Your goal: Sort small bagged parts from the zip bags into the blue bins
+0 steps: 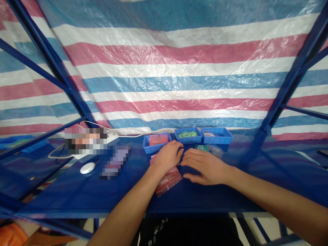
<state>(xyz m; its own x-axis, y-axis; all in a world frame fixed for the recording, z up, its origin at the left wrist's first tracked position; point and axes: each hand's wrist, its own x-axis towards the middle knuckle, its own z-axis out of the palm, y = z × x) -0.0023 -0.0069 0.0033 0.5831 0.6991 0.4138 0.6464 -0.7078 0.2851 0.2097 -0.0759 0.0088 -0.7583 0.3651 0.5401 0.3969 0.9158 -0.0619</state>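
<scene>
My left hand [167, 157] rests over pink zip-lock plastic bags [169, 180] on the blue table, its fingers bent downward and its thumb apart. No object shows between those fingers, and the palm side is hidden. Close beside it on the right, my right hand [202, 165] points leftward, fingers stretched and thumb spread, holding nothing visible. Behind my right hand lie a small green packet [202, 148] and a clear plastic bag [216, 151], both partly covered by it. A blue tray [151, 149] containing pink packets [159, 139] stands just beyond my left hand.
Two more blue trays stand behind: one [189, 140] with green packets, another [217, 139] holding small pieces. A white oval object [87, 168], a blurred phone-like item [115, 162] and white cables [128, 133] lie left. Blue metal posts [74, 92] frame the striped tarp [174, 82].
</scene>
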